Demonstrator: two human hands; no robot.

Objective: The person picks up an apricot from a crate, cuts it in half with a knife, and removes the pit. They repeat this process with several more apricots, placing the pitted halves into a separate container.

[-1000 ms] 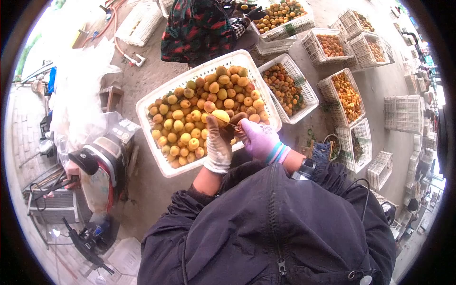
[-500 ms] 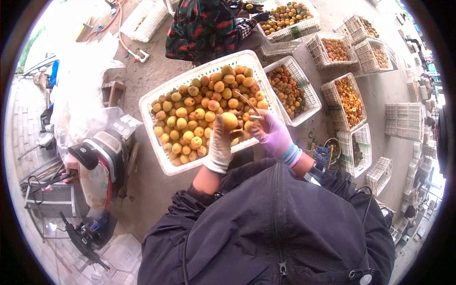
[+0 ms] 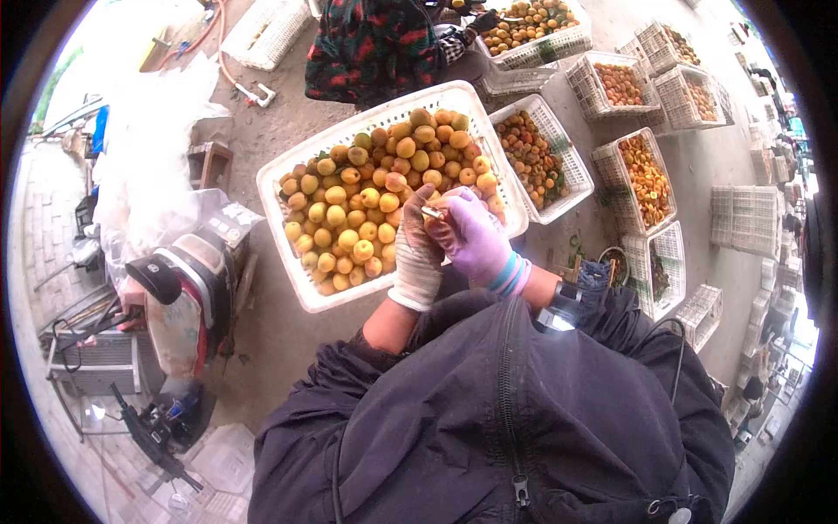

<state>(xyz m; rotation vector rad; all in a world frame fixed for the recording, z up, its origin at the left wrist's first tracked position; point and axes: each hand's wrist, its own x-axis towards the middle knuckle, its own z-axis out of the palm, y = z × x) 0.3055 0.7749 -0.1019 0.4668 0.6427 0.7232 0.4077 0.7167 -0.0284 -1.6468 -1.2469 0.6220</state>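
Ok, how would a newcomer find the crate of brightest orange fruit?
Start at the big middle crate. Go right, past the smaller crate beside it, to the next crate. Its fruit is the brightest orange and looks cut open, unlike the rounder fruit just above in view.

A broad, white, rectangular plastic crate [image 3: 349, 299] with openwork sides sits open, its long sides slanting across the view. Many round, smooth, yellow-orange fruits [image 3: 348, 239], a few greenish or blushed reddish, lie whole in it, heaped against one another over most of its floor. A small, pale, metal-tipped hand tool [image 3: 432, 212] is held above the fruits near the crate's near side, mostly covered, its full shape hidden.
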